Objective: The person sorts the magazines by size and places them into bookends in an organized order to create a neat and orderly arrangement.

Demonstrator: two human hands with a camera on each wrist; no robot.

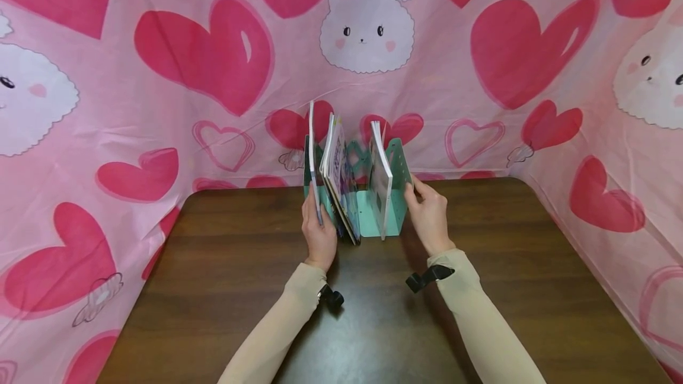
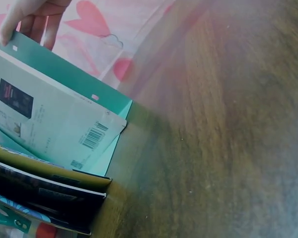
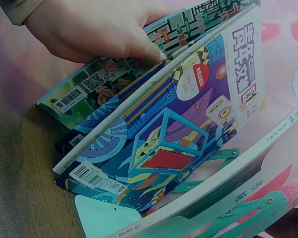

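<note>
A mint-green expandable book rack (image 1: pixel 400 168) stands at the table's back edge with several magazines upright in it. My left hand (image 1: pixel 320 236) pinches the leftmost magazine (image 1: pixel 312 147); in the right wrist view the thumb lies over its green cover, with the other fingers mostly hidden behind. Right of that hand lean colourful magazines (image 3: pixel 169 144), one with a blue and purple cover. My right hand (image 1: pixel 429 215) grips the rack's right end plate, thumb on one face and fingers on the other. Beside this plate stands a white-backed magazine (image 2: pixel 54 109) with a barcode.
The rack stands on a dark wooden table (image 1: pixel 240 301). Close behind it hangs a pink cloth (image 1: pixel 437 82) with hearts and rabbits, which also runs along both sides. Between the middle magazines and the right one, the rack's base plate (image 1: pixel 368 212) shows.
</note>
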